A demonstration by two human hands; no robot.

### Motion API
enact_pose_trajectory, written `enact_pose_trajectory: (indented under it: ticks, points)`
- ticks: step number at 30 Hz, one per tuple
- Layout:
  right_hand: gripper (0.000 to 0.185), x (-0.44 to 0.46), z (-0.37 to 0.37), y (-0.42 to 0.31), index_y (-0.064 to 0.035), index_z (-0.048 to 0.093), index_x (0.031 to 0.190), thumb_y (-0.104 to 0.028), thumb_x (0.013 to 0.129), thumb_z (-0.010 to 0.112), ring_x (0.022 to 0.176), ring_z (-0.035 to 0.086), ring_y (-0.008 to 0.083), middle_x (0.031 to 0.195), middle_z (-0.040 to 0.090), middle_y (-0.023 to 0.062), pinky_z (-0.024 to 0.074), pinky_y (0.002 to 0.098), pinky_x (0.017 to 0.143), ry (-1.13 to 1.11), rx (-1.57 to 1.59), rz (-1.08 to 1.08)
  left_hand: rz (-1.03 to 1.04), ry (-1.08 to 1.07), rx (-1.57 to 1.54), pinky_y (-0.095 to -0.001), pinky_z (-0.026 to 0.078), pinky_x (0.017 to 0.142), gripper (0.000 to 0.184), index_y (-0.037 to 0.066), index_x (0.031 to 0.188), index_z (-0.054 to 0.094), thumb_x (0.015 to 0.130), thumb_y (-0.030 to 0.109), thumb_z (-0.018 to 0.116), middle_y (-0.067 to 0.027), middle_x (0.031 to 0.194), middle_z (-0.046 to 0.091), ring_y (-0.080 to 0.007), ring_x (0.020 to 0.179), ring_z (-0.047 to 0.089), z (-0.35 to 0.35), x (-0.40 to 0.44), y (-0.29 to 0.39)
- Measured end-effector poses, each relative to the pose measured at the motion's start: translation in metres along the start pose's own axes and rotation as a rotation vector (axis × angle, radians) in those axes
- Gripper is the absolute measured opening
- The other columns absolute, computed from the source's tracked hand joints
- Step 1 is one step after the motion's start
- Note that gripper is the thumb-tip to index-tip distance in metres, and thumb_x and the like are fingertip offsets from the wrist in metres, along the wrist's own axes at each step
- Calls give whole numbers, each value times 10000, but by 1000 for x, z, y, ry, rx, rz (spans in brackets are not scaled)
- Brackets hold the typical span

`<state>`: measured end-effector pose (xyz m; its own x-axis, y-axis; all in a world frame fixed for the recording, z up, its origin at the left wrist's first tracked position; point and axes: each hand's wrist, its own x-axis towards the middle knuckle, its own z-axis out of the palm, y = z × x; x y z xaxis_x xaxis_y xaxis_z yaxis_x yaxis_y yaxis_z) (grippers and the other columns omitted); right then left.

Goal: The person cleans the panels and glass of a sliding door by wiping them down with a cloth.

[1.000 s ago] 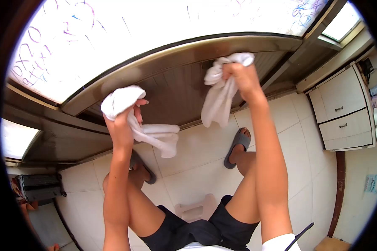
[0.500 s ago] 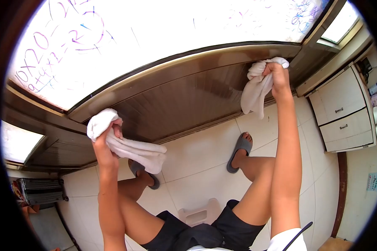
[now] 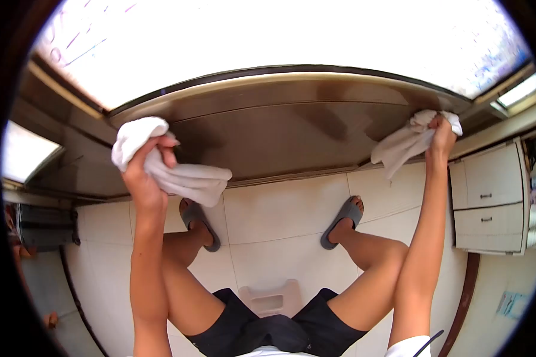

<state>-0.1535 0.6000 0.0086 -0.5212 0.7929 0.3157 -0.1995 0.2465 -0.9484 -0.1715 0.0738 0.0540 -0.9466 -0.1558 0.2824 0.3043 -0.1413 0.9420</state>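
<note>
Head view: the left white cloth [image 3: 196, 180] and right white cloth [image 3: 402, 146] sit near opposite ends of the brown panel [image 3: 274, 137]. Both appear soft, light and limp, best gripped where bunched. Your left hand [image 3: 147, 169] curls around its cloth; your right hand [image 3: 442, 138] is closed on the other.

white cloths [image 3: 187, 181], brown panel [image 3: 268, 140], grey sandals [image 3: 350, 212], black shorts [image 3: 220, 324], cream floor tiles [image 3: 286, 220], blue and purple scribbles [image 3: 497, 56]
</note>
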Motion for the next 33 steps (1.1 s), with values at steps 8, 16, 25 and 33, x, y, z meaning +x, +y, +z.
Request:
enact_pose_trajectory:
  ticks: [8, 16, 25, 33]
  points:
    - [56, -78, 55, -35, -33, 510, 680, -10, 729, 525, 646, 496, 147, 689, 536, 37, 410, 298, 636, -390, 89, 55, -81, -121, 77, -287, 442, 523, 194, -40, 957, 675, 866, 103, 580, -151, 753, 680, -177, 542, 560, 15, 2, 9]
    - [101, -104, 80, -45, -21, 549, 634, -55, 729, 537, 658, 507, 141, 684, 570, 42, 411, 287, 647, -466, 241, 98, -117, -175, 151, -284, 407, 556, 203, -40, 795, 717, 859, 101, 586, -98, 654, 640, -155, 579, 574, 52, -8, 8]
    - [106, -176, 137, -87, 2, 581, 641, -73, 715, 584, 663, 531, 124, 681, 587, 29, 410, 273, 631, -717, 248, 153, -72, -276, 31, -262, 456, 544, 128, -33, 930, 717, 864, -8, 610, -92, 803, 730, -123, 585, 598, 95, -17, -20]
    - [98, -185, 143, -89, -3, 551, 696, -6, 794, 545, 653, 492, 96, 691, 552, 8, 390, 279, 588, -737, 288, 159, 100, -407, -7, -267, 466, 533, 146, -16, 932, 699, 791, -26, 658, -60, 730, 683, -123, 592, 601, 134, -19, -33]
